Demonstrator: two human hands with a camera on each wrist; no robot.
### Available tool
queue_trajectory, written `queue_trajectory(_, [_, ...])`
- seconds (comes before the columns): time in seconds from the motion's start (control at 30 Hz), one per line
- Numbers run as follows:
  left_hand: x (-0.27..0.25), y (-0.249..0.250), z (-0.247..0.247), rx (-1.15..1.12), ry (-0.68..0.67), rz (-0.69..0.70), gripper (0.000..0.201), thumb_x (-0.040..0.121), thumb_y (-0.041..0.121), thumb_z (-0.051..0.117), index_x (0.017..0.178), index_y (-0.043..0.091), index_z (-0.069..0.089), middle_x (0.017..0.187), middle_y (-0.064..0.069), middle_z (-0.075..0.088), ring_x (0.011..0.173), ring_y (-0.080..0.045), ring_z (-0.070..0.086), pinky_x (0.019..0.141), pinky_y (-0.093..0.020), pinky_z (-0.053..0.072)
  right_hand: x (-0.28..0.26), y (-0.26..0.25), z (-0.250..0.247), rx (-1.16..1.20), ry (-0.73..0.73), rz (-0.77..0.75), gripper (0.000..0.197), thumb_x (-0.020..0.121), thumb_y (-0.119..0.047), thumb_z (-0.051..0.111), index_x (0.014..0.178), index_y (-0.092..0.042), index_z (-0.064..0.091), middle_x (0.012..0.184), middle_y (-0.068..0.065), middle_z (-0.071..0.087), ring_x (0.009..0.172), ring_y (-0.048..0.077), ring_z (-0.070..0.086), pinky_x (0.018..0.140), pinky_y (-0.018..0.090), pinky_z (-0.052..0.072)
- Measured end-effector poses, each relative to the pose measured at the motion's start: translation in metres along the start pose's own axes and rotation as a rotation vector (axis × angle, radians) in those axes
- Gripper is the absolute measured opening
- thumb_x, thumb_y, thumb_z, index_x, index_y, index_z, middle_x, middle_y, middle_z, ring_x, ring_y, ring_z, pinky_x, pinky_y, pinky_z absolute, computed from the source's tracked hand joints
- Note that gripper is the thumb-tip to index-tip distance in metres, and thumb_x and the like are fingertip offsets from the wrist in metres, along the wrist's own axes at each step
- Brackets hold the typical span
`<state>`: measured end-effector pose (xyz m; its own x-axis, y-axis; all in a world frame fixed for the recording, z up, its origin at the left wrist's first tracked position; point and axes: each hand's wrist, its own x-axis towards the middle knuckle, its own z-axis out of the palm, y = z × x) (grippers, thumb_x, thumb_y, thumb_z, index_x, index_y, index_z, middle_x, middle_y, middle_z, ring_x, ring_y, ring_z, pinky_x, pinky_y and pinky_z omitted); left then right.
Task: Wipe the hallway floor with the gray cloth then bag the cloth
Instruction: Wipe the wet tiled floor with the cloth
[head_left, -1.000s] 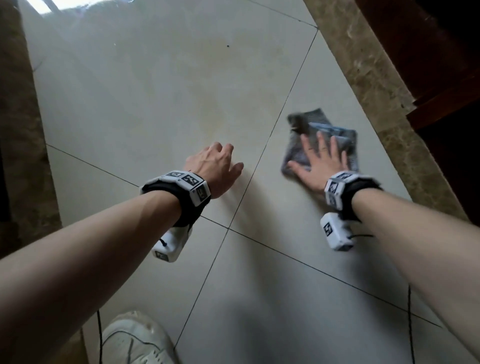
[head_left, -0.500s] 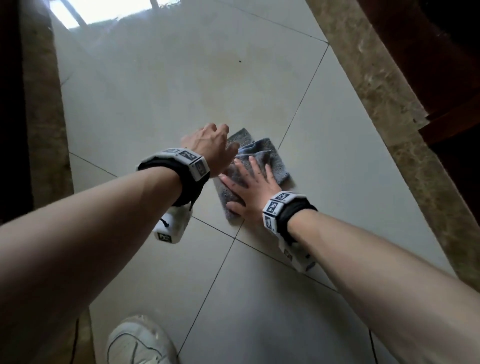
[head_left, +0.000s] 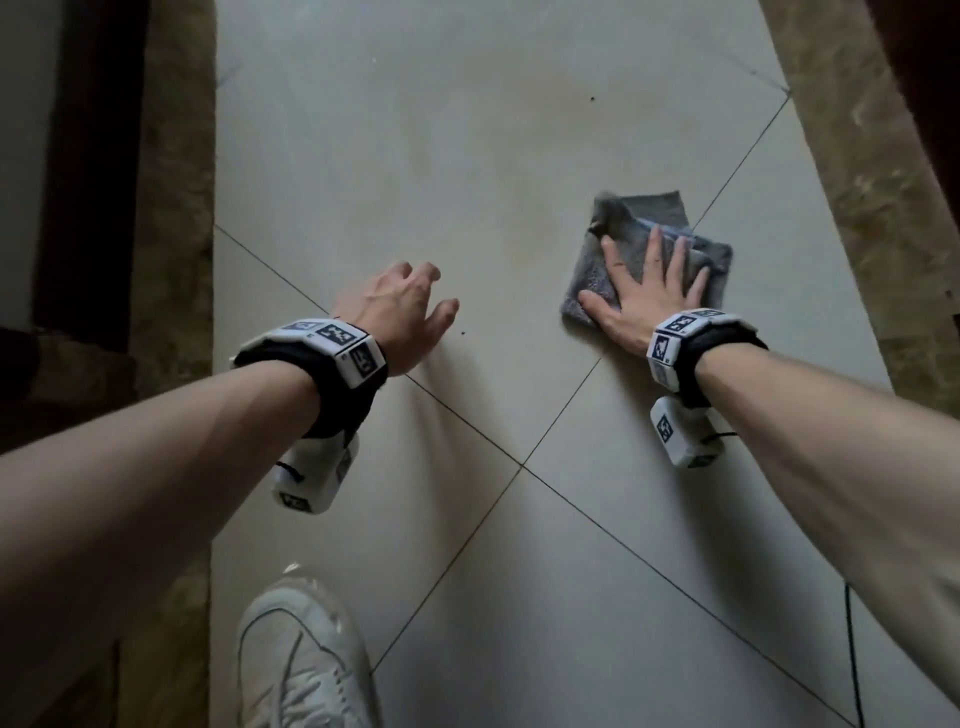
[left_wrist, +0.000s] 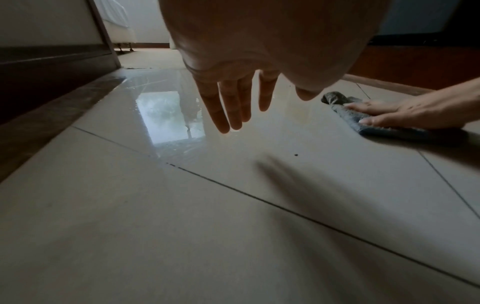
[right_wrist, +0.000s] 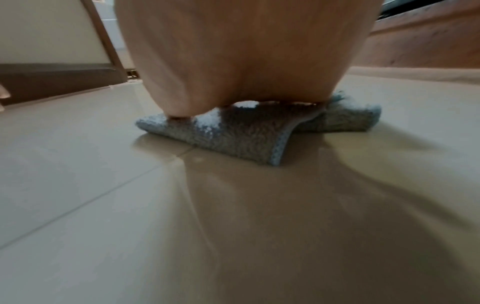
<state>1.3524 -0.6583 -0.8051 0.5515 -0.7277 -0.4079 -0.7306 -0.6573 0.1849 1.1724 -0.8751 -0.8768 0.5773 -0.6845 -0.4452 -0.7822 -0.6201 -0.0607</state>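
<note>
Both of my hands are low over the pale tiled floor (head_left: 467, 156), and no bag or other container shows in any of the 3 views. At centre right of the head view my right hand (head_left: 644, 296) lies flat on the gray cloth (head_left: 644, 213), fingers straight and spread, pressing it to the tile; nothing is curled round it. That cloth is folded, with an upper corner sticking out past my fingertips toward the top of the frame. My left hand (head_left: 400, 312) sits at centre frame, well apart from the cloth, fingers loose and slightly bent, holding nothing; from the left wrist view it hangs just above the tile, though I cannot tell whether the fingertips touch. In the right wrist view my palm fills the upper half and hides my fingers, so only the cloth's near folded edge shows. A white shoe (head_left: 306, 660) is cut off at the bottom edge. Brown stone borders (head_left: 171, 260) run down both sides, the far corners dark and hard to read.
</note>
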Motion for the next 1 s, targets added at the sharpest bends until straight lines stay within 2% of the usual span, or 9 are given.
queue_trajectory(0.07, [-0.001,-0.005,-0.003,0.002,0.012,-0.013,0.051,0.099,0.053,0.035,0.14,0.024,0.04,0.135,-0.006,0.049,0.122,-0.029,0.051,0.09,-0.039,0.042,-0.009,-0.031,0.006,-0.024,-0.001,-0.094,0.078,0.09,-0.076,0.028,0.152,-0.049,-0.01,0.161,0.009,-0.027,0.145,0.038,-0.027,0.113,0.064,-0.013])
queue_trajectory(0.2, [-0.001,-0.013,-0.008,-0.008,0.033,-0.025,0.05,0.099,0.053,0.036,0.139,0.023,0.041,0.134,-0.007,0.05,0.122,-0.03,0.051,0.091,-0.039,0.042,-0.048,-0.1,0.024,-0.148,-0.063,-0.391,0.08,0.09,-0.075,0.028,0.152,-0.047,-0.015,0.156,0.013,-0.035,0.139,0.043,-0.036,0.109,0.07,-0.014])
queue_trajectory(0.3, [-0.001,-0.016,-0.005,-0.021,0.043,-0.02,0.05,0.098,0.053,0.038,0.138,0.023,0.043,0.134,-0.008,0.051,0.121,-0.03,0.052,0.092,-0.04,0.044,-0.085,-0.139,0.041,-0.324,-0.157,-0.723,0.078,0.091,-0.072,0.032,0.153,-0.046,-0.007,0.16,0.016,-0.025,0.141,0.047,-0.029,0.108,0.073,-0.009])
queue_trajectory(0.37, [-0.003,-0.017,-0.001,-0.012,0.037,-0.011,0.049,0.098,0.052,0.039,0.138,0.024,0.043,0.134,-0.007,0.051,0.121,-0.03,0.053,0.092,-0.04,0.044,-0.093,-0.144,0.044,-0.414,-0.201,-0.86,0.078,0.09,-0.072,0.035,0.153,-0.048,-0.004,0.163,0.01,-0.021,0.145,0.043,-0.024,0.11,0.072,-0.009])
queue_trajectory(0.47, [-0.01,-0.024,0.003,0.028,0.019,0.007,0.048,0.098,0.052,0.039,0.137,0.025,0.044,0.132,-0.007,0.053,0.118,-0.03,0.055,0.09,-0.04,0.045,-0.079,-0.127,0.032,-0.409,-0.184,-0.792,0.078,0.088,-0.076,0.034,0.152,-0.051,-0.004,0.164,0.001,-0.017,0.149,0.031,-0.021,0.115,0.064,-0.008])
queue_trajectory(0.67, [-0.015,-0.051,0.003,0.036,-0.007,-0.048,0.051,0.098,0.053,0.035,0.14,0.023,0.041,0.131,-0.006,0.052,0.119,-0.028,0.053,0.09,-0.04,0.048,-0.028,-0.061,-0.004,-0.179,-0.193,-0.227,0.08,0.086,-0.081,0.027,0.149,-0.053,-0.013,0.162,-0.005,-0.025,0.148,0.027,-0.024,0.118,0.058,-0.008])
queue_trajectory(0.77, [-0.022,-0.064,0.004,-0.017,-0.005,-0.099,0.052,0.097,0.055,0.035,0.139,0.024,0.042,0.13,-0.005,0.052,0.119,-0.029,0.053,0.092,-0.044,0.048,-0.019,-0.064,-0.003,-0.062,-0.171,-0.064,0.081,0.088,-0.078,0.03,0.151,-0.05,-0.012,0.161,0.0,-0.026,0.147,0.032,-0.025,0.116,0.062,-0.007])
queue_trajectory(0.87, [-0.034,-0.077,0.009,-0.065,-0.021,-0.148,0.053,0.097,0.056,0.035,0.14,0.024,0.041,0.13,-0.006,0.051,0.118,-0.029,0.053,0.093,-0.048,0.048,-0.031,-0.108,0.011,-0.006,-0.103,-0.075,0.079,0.091,-0.071,0.033,0.153,-0.046,-0.01,0.16,0.009,-0.028,0.144,0.04,-0.028,0.113,0.067,-0.011])
queue_trajectory(1.0, [-0.047,-0.095,0.009,-0.056,-0.004,-0.165,0.053,0.098,0.055,0.034,0.14,0.022,0.04,0.129,-0.009,0.052,0.114,-0.032,0.056,0.091,-0.045,0.049,-0.065,-0.18,0.037,-0.105,-0.105,-0.371,0.078,0.092,-0.069,0.032,0.151,-0.048,-0.013,0.157,0.012,-0.034,0.14,0.043,-0.035,0.108,0.068,-0.02])
